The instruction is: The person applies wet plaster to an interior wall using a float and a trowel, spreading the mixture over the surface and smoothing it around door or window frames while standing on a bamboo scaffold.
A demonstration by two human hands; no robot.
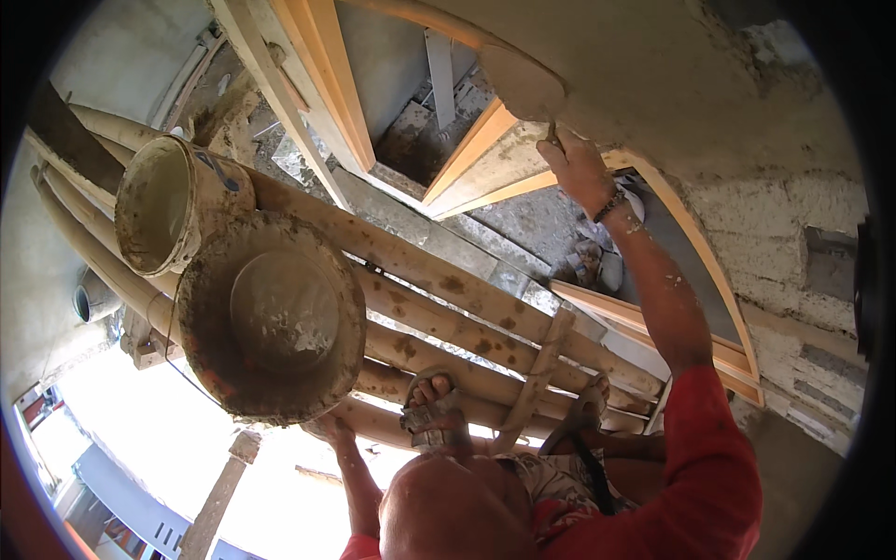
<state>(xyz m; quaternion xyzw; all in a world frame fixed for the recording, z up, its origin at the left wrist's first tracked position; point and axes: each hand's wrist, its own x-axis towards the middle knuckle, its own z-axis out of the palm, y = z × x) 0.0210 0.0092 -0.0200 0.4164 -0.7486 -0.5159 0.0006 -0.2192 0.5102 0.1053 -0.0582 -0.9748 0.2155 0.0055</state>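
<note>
My right hand (577,166) is raised against the wall and is closed on the handle of a plastering trowel (523,82). The trowel's blade lies flat on the wet grey plaster (672,84). My left hand (329,429) reaches forward and grips the near bamboo pole (373,422) right under the rim of a round mortar-caked pan (275,313); its fingers are partly hidden. A dirty bucket (173,201) stands beside the pan on the bamboo scaffold (448,317). My sandalled feet (431,411) rest on the poles.
An orange wooden window frame (471,149) sits in the wall below the trowel. Bare block wall (793,252) runs along the right. Far below the scaffold are concrete ground and rubble (439,131), and a bright street (121,439) at lower left.
</note>
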